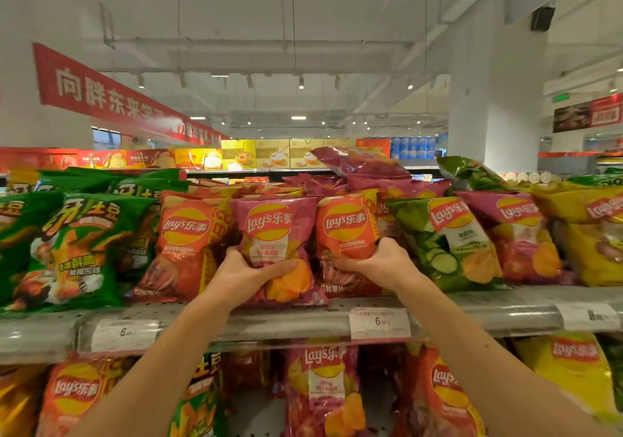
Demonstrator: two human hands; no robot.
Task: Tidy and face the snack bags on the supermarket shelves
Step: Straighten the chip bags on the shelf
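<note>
On the top shelf (286,322) stands a row of snack bags. My left hand (249,273) grips the lower part of a purple-pink Lay's bag (271,227), which stands upright at the shelf's front. My right hand (377,263) is closed on the lower right of an orange-red Lay's bag (344,227) just to its right. Another orange-red Lay's bag (183,231) stands left of the purple one. A green cucumber Lay's bag (445,234) leans to the right of my right hand.
Green snack bags (77,251) fill the shelf's left end; pink (519,234) and yellow Lay's bags (593,234) the right. A loose purple bag (357,163) lies on top at the back. Price tags (379,323) hang on the shelf edge. More bags (323,389) fill the lower shelf.
</note>
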